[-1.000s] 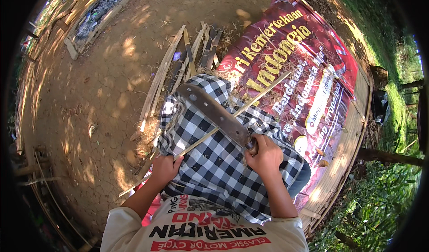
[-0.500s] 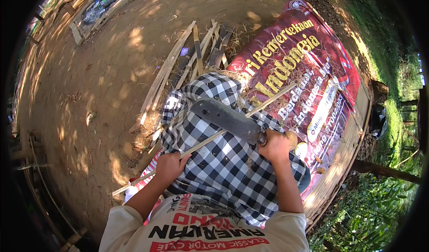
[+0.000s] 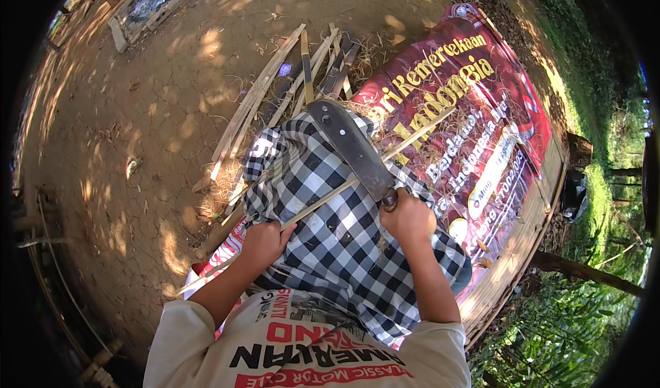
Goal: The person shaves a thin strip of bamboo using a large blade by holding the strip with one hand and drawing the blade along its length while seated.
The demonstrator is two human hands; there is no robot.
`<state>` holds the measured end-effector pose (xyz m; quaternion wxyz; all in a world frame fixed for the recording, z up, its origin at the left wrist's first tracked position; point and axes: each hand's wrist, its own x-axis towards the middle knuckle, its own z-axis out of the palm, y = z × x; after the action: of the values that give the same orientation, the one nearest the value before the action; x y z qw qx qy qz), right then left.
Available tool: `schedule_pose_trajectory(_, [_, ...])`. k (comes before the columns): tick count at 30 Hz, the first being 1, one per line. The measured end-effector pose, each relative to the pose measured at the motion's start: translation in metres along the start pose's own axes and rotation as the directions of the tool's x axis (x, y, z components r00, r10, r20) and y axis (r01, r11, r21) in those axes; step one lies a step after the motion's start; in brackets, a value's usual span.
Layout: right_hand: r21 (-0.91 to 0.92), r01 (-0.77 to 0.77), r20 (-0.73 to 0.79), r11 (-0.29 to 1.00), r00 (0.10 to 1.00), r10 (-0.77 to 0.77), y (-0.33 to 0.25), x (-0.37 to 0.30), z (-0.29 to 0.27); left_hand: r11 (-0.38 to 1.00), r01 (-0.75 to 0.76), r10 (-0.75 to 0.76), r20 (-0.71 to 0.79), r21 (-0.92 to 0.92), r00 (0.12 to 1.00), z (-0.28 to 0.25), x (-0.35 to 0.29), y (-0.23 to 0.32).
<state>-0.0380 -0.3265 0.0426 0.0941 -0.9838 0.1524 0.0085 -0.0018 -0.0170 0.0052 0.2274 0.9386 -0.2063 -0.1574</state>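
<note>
Since the earlier frame, the cleaver (image 3: 350,147) had swung more upright over the checked cloth (image 3: 337,250). Right hand (image 3: 407,217) gripped its handle; left hand (image 3: 265,242) pinched the bamboo strip (image 3: 323,201), which crossed under the blade between both hands.

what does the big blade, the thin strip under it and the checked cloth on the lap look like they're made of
Blade: dark dull metal, likely steel, flat, with rivet-like spots. Thin strip: pale yellowish and straight, probably split bamboo, like the slats lying on the ground. Checked cloth: soft woven fabric, black and white, draping in folds.
</note>
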Motion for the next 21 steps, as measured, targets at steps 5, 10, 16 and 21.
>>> schedule_pose_trajectory(5, [-0.024, 0.198, 0.042, 0.98, 0.98, -0.196, -0.03, -0.001, 0.006, 0.999, -0.032, 0.033, -0.035, 0.034, 0.999, -0.004, -0.001, -0.002])
schedule_pose_trajectory(10, [-0.168, -0.175, 0.006, 0.97, 0.984, 0.178, 0.044, 0.016, -0.042, 0.999, -0.024, 0.026, -0.038, 0.035, 0.999, 0.0, -0.003, -0.007])
schedule_pose_trajectory(16, [0.043, -0.538, -0.116, 0.842, 0.834, 0.539, 0.136, 0.018, -0.061, 0.999, -0.013, 0.013, -0.007, 0.03, 1.0, 0.005, 0.002, -0.004])
schedule_pose_trajectory(21, [-0.033, -0.278, 0.021, 0.96, 0.96, 0.279, 0.055, 0.004, -0.004, 0.999, -0.024, 0.024, 0.002, 0.024, 1.0, 0.002, 0.001, -0.008])
